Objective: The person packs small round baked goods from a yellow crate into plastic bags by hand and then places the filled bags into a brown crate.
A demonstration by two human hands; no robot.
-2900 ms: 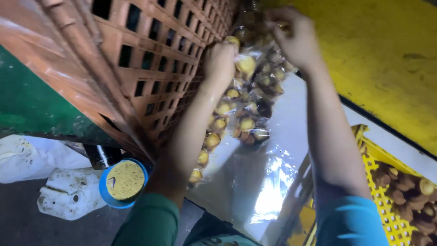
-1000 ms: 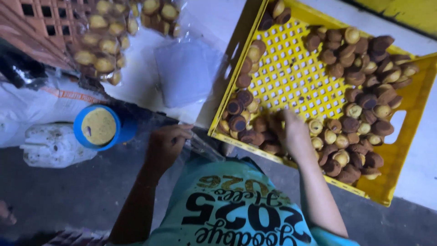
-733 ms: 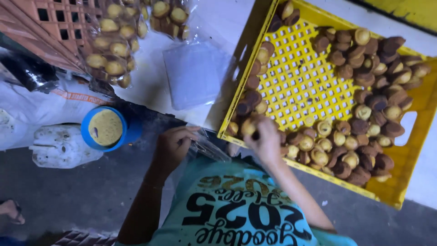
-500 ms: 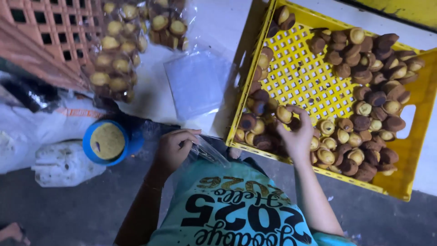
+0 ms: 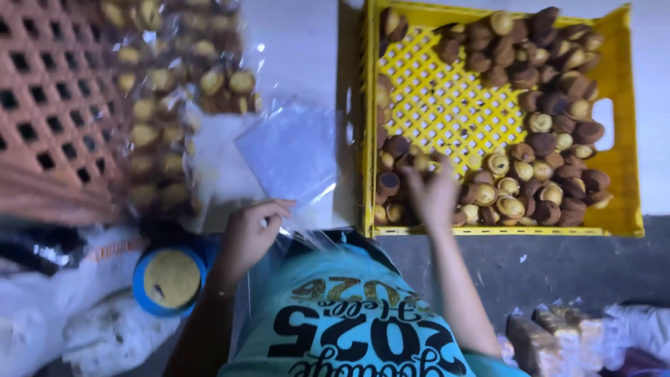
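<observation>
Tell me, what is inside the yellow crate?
The yellow crate holds many small brown cakes around a bare mesh floor. The right hand covers a few at the near edge.

left hand point(image 5: 246, 234): fingers curled, low | right hand point(image 5: 433, 195): reaching forward, blurred, grip unclear

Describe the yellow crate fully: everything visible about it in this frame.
The yellow crate looks like moulded plastic: a rectangular tray with a perforated grid floor, low walls and a handle cut-out in its right wall. It lies flat, at upper right of the view. Small round brown and golden cakes fill its right side and near edge; the middle-left floor is bare. The right hand reaches in among the near cakes.
</observation>
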